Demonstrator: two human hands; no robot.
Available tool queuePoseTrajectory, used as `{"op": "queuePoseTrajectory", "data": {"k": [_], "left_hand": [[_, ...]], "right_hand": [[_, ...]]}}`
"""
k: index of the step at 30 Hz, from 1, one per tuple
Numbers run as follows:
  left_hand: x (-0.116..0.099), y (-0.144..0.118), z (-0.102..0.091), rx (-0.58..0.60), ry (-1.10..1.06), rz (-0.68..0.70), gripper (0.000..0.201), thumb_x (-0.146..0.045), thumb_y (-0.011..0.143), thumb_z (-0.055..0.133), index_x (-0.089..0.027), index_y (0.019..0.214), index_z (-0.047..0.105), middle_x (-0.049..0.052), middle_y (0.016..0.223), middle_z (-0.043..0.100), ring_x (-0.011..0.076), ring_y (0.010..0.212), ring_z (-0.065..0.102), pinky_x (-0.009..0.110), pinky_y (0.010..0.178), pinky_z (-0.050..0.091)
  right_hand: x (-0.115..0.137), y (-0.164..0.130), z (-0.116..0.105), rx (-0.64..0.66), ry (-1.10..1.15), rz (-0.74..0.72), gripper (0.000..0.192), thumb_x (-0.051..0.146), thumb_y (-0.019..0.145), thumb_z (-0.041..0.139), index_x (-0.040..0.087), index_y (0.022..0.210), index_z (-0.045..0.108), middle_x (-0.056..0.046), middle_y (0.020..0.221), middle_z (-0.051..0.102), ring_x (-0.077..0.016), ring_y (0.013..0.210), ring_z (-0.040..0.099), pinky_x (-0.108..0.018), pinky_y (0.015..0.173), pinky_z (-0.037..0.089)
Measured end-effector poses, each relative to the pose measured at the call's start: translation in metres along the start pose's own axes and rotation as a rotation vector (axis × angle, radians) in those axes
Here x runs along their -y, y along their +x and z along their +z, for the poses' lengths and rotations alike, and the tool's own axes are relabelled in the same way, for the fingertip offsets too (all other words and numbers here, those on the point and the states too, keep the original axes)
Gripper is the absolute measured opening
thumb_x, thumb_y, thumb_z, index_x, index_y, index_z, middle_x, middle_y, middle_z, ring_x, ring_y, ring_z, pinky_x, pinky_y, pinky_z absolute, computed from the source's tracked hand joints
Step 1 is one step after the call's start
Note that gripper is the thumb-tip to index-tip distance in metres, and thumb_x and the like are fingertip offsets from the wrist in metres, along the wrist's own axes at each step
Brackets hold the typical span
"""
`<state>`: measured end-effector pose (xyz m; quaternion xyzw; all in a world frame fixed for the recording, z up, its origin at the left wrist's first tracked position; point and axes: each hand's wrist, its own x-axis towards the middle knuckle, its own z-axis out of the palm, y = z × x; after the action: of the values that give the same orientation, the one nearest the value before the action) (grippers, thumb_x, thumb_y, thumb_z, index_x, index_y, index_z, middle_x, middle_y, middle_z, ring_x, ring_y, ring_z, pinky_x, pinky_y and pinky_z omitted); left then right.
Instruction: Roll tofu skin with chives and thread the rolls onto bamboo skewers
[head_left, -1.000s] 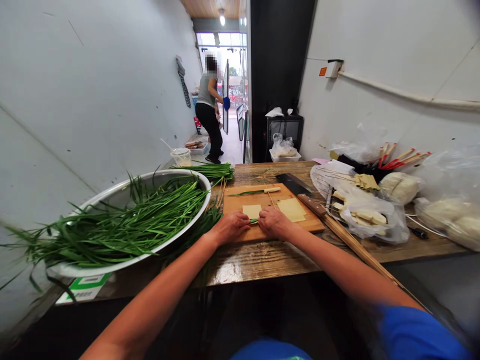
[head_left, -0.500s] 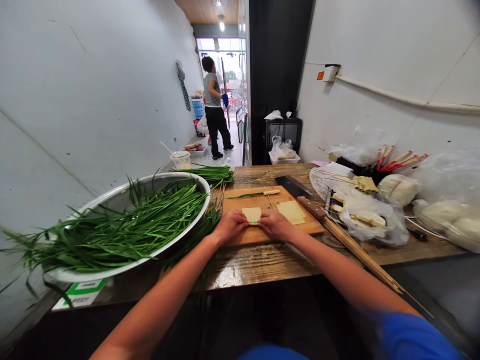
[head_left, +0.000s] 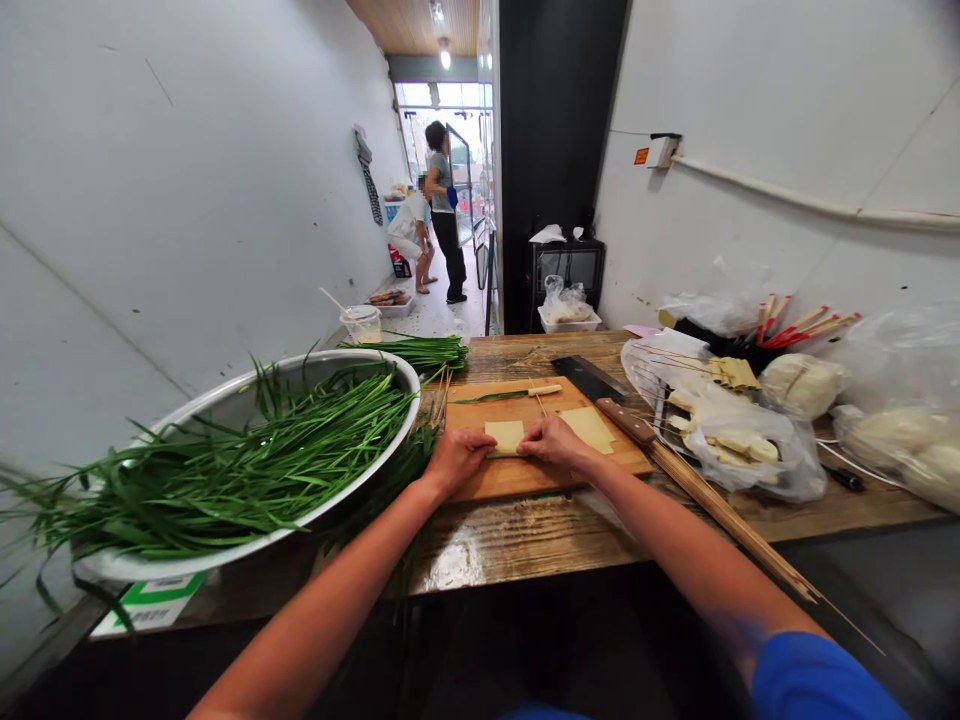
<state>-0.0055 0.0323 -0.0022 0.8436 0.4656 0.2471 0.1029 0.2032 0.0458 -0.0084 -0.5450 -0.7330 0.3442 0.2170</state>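
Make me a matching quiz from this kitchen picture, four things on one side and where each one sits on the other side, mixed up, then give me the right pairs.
Things:
1. chives
2. cleaver
3. tofu sheet
4. bamboo skewers

Places:
A. on the table's right, running to its near edge
B. heaped in the big metal basin
C. on the cutting board, between the left hand and right hand
D. at the board's far right corner, blade pointing away

Pairs: 1-B, 2-D, 3-C, 4-A
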Motion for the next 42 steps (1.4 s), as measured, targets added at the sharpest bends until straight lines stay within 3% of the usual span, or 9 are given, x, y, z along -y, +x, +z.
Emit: {"op": "queuePoseTrajectory", "data": {"k": [5,8,14,24,27,29,33,36,42], "left_hand": [[-0.017,-0.007,0.001,-0.121,0.416,0.393,0.017,-0.019,0.085,0.052,-0.021,0.094,0.067,0.006,0.102,0.066,0.0223,0.1,0.053,0.038,0.087,0.037],[-0.021,-0.008,0.007,-0.066,0.499,0.516,0.016,-0.02,0.088,0.048,-0.018,0.092,0.064,0.005,0.093,0.065,0.0194,0.094,0.052,0.034,0.084,0.038],[-0.01,-0.01,0.016,-0.055,0.499,0.45,0.017,-0.022,0.09,0.046,-0.017,0.092,0.062,0.004,0.084,0.063,0.0181,0.088,0.051,0.031,0.078,0.039],[-0.01,-0.002,0.014,0.027,0.338,0.342,0.019,-0.022,0.089,0.046,-0.019,0.086,0.065,0.004,0.076,0.061,0.0162,0.08,0.052,0.028,0.074,0.04],[-0.01,-0.001,0.014,0.037,0.273,0.349,0.022,-0.021,0.09,0.044,-0.019,0.084,0.065,0.004,0.075,0.061,0.0161,0.079,0.051,0.029,0.075,0.04],[-0.01,0.0,0.015,0.041,0.247,0.348,0.023,-0.021,0.09,0.044,-0.019,0.082,0.065,0.004,0.073,0.061,0.0157,0.077,0.051,0.028,0.075,0.04],[-0.009,0.001,0.015,0.052,0.228,0.339,0.023,-0.022,0.089,0.045,-0.018,0.08,0.065,0.004,0.071,0.06,0.0152,0.074,0.051,0.028,0.073,0.04],[-0.009,0.002,0.015,0.057,0.212,0.344,0.024,-0.023,0.09,0.046,-0.017,0.077,0.066,0.003,0.069,0.06,0.0149,0.071,0.051,0.027,0.069,0.039],[-0.01,0.002,0.016,0.042,0.247,0.324,0.027,-0.023,0.09,0.045,-0.017,0.073,0.066,0.003,0.067,0.059,0.0142,0.068,0.049,0.027,0.067,0.038]], "right_hand": [[0.003,0.001,-0.004,0.027,0.009,-0.014,0.02,0.03,0.068,0.065,0.012,0.061,0.07,0.004,0.043,0.051,-0.0058,0.044,0.037,-0.02,0.045,0.024],[0.006,0.001,-0.007,0.043,0.018,-0.013,0.022,0.031,0.067,0.065,0.011,0.059,0.069,0.004,0.041,0.048,-0.0056,0.044,0.036,-0.02,0.044,0.023],[0.01,0.004,-0.012,0.097,0.062,0.044,0.014,0.022,0.066,0.065,0.01,0.062,0.07,0.006,0.04,0.045,-0.0046,0.042,0.034,-0.02,0.042,0.022],[0.015,0.005,-0.015,0.116,0.03,0.043,0.012,0.02,0.069,0.064,0.011,0.064,0.07,0.005,0.042,0.05,-0.0057,0.041,0.039,-0.019,0.044,0.028],[0.016,0.002,-0.018,0.042,-0.161,-0.029,0.013,0.019,0.073,0.061,0.012,0.067,0.07,0.002,0.049,0.056,-0.0086,0.048,0.047,-0.02,0.049,0.032],[0.017,-0.004,-0.018,-0.097,-0.267,-0.087,0.013,0.016,0.076,0.058,0.012,0.072,0.07,-0.002,0.064,0.063,-0.0125,0.062,0.053,-0.022,0.058,0.036],[0.017,-0.02,-0.004,-0.314,-0.557,-0.42,0.019,0.018,0.085,0.049,0.014,0.085,0.067,-0.009,0.091,0.063,-0.0183,0.088,0.052,-0.029,0.076,0.036],[0.015,-0.027,0.012,-0.287,-0.772,-0.573,0.022,0.02,0.089,0.045,0.014,0.083,0.066,-0.01,0.088,0.061,-0.0202,0.088,0.049,-0.032,0.078,0.035],[0.009,-0.02,0.02,-0.237,-0.886,-0.584,0.023,0.019,0.089,0.045,0.013,0.081,0.066,-0.009,0.083,0.059,-0.0207,0.088,0.047,-0.034,0.077,0.033]]}}
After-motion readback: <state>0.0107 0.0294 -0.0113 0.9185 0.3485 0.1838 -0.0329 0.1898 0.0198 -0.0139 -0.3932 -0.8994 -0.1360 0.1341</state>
